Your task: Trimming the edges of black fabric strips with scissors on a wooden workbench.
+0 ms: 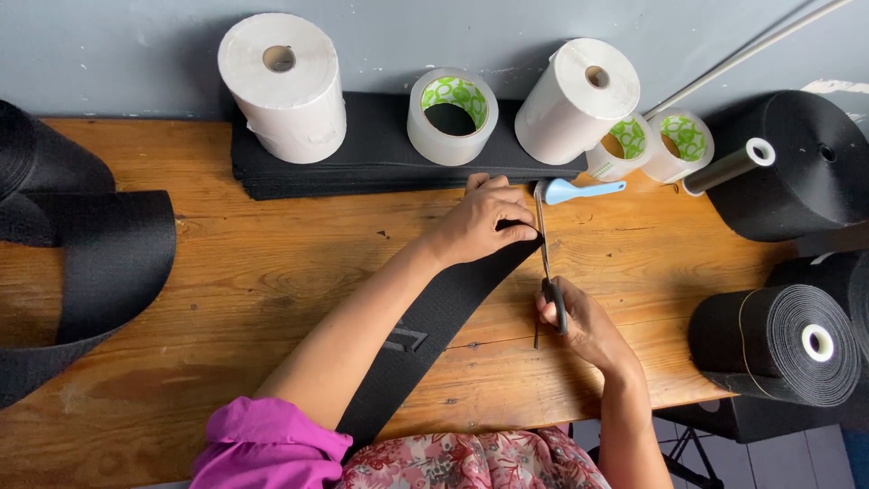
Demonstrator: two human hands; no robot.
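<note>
My left hand [482, 222] presses down on the end of a wide black webbing strap [434, 317] that runs diagonally across the wooden table [272, 272] toward my body. My right hand [579, 321] grips the dark handles of a pair of scissors [546, 258]. The long blades point away from me, right at the strap's end beside my left fingers.
A stack of black strips [362, 154] lies along the wall with two white paper rolls [285, 86] and several tape rolls [450, 116] on or near it. A blue-handled tool [579, 190] lies behind the scissors. Black webbing rolls [778, 344] stand right; loose webbing [100, 263] lies left.
</note>
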